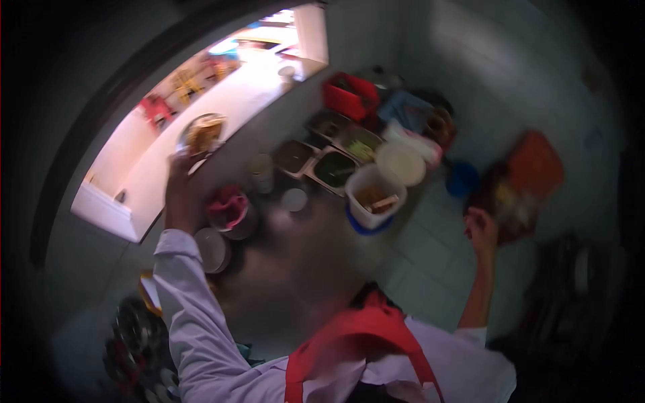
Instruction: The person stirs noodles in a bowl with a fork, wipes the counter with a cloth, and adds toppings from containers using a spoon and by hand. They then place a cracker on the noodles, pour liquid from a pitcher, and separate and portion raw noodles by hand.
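Note:
My left hand (178, 183) reaches up and grips the near rim of a plate of food (201, 133), which rests on the bright white serving ledge (144, 171) of a window opening. Out to the right, my right hand (480, 228) is raised with its fingers curled. It sits right against a blurred brown and orange bundle (524, 178), and motion blur hides whether it grips the bundle. I wear a lilac long-sleeved shirt and a red apron (356, 332).
A dark counter (295, 255) carries several metal trays of ingredients (334, 168), a white bucket (375, 195), a white lid (401, 162), a red basket (349, 95), a bowl with a pink cloth (228, 209) and a small jar (262, 172). A blue bowl (462, 178) sits by the tiled wall.

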